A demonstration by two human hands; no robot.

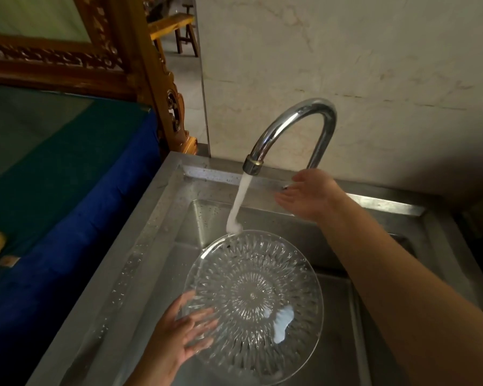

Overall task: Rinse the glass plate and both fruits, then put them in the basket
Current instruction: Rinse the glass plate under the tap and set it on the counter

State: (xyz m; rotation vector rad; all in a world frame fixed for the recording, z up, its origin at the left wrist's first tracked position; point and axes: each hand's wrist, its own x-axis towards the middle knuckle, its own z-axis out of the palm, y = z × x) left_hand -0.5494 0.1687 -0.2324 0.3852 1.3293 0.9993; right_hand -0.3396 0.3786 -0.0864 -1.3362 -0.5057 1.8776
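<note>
Nearest us, we are spreading our left hand (pixel 183 328) flat-fingered under the round cut-glass plate (pixel 253 303), tilting it over the steel sink (pixel 162 246) so the tap's (pixel 290 126) stream strikes its far rim, while our empty, loose-fingered right hand (pixel 308 195) is reaching behind the spout.
</note>
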